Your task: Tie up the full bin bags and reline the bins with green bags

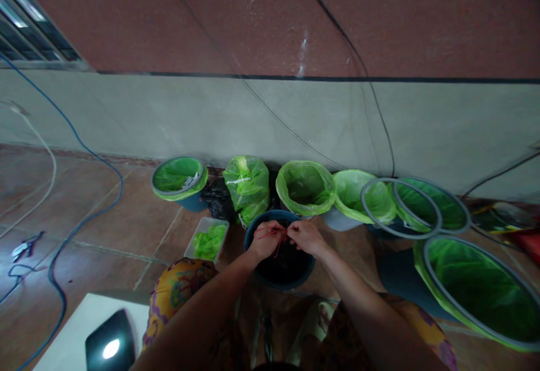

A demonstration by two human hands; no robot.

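Observation:
Over a dark blue bucket (280, 285) in front of me, my left hand (268, 239) and my right hand (304, 237) meet, fingers closed in pinches. Between them runs a thin red string (279, 239), looped across my left fingers, with loose ends hanging down. Both hands grip it near its middle. The inside of the bucket is dark, and I cannot make out what it holds. To the left of the bucket stands a clear plastic tub (206, 226) with bright green plastic pieces (210, 242) in it.
Along the wall stand a bin with a green liner (179, 177), a black bag (219, 199), a tied green bag (248, 185) and several more lined bins (306, 188). Grey rings (400, 236) rest on the right ones. A blue cable (76, 230) crosses the left floor.

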